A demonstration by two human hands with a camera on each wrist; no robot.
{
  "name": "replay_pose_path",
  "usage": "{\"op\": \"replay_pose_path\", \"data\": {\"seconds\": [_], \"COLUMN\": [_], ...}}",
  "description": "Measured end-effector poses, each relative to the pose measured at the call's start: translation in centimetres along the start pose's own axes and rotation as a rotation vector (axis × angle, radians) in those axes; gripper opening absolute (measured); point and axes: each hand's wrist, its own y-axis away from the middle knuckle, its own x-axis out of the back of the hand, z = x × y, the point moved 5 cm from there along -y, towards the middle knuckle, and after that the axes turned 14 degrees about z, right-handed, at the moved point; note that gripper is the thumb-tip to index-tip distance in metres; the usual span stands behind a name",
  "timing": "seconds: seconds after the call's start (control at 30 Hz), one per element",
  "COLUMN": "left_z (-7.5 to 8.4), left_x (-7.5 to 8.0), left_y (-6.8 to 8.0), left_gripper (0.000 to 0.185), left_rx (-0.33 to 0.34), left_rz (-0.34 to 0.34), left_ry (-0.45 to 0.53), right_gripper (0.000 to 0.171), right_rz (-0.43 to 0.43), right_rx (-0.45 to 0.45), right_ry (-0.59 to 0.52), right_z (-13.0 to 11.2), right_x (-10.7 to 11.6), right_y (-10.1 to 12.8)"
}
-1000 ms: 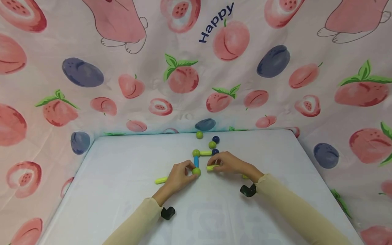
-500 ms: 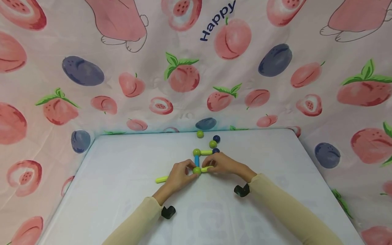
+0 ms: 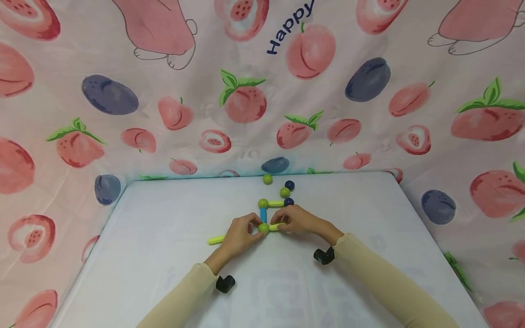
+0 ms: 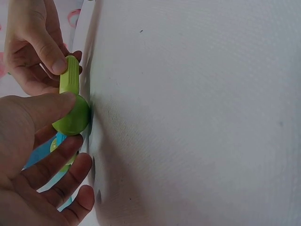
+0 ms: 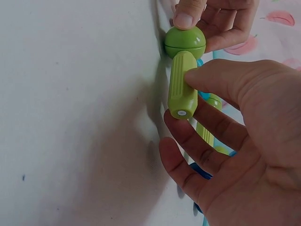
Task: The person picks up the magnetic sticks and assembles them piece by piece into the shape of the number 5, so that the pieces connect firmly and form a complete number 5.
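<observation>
My left hand (image 3: pixel 239 235) pinches a green ball (image 3: pixel 264 228) between thumb and fingers. My right hand (image 3: pixel 302 219) holds a yellow-green ribbed rod (image 5: pixel 182 84) by its sides; a small silvery disc shows at the rod's free end. The rod's other end touches the green ball in both wrist views. From that ball a blue rod (image 3: pixel 263 215) runs back to a second green ball (image 3: pixel 263 203). Another yellow-green rod (image 3: pixel 276 204) links this one to a dark blue ball (image 3: pixel 289 202), partly behind my right hand.
Behind the joined pieces lie a loose green ball (image 3: pixel 285 192), a dark blue ball (image 3: pixel 289 185) and a further green ball (image 3: pixel 267 179) near the table's back edge. A yellow-green rod (image 3: pixel 216 240) lies left, partly behind my left hand. A fruit-print cloth (image 3: pixel 184 127) hangs behind the white table (image 3: pixel 164 273).
My right hand has moved left with the yellow-green rod, whose end has come against the green ball. The left hand keeps its place on that ball. Little differs over the last half second.
</observation>
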Motion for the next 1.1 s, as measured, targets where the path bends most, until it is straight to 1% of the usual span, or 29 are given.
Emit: {"op": "replay_pose_path", "data": {"seconds": [0.27,0.43,0.57,0.8,0.93,1.1], "left_z": [-0.1,-0.1,0.0,0.0,-0.1,-0.1], "left_x": [-0.1,0.0,0.0,0.0,0.0,0.0], "left_y": [-0.1,-0.1,0.0,0.0,0.0,0.1], "left_gripper": [0.022,0.023,0.022,0.022,0.021,0.022], "left_rx": [0.000,0.015,0.020,0.024,0.027,0.021], "left_rz": [-0.005,-0.013,-0.018,-0.020,-0.023,-0.021], "left_ry": [-0.011,-0.019,-0.022,-0.031,-0.041,-0.039], "right_gripper": [0.018,0.024,0.029,0.028,0.030,0.033], "right_rz": [0.006,0.012,0.021,0.075,0.108,0.148], "right_rx": [-0.002,-0.016,-0.009,0.058,0.059,0.052], "right_ry": [-0.007,0.000,-0.007,0.020,0.040,0.054], "right_z": [-0.1,0.0,0.0,-0.1,0.2,0.9], "right_x": [0.2,0.7,1.8,4.6,5.9,6.6], "right_y": [0.2,0.3,0.6,1.1,1.3,1.3]}}
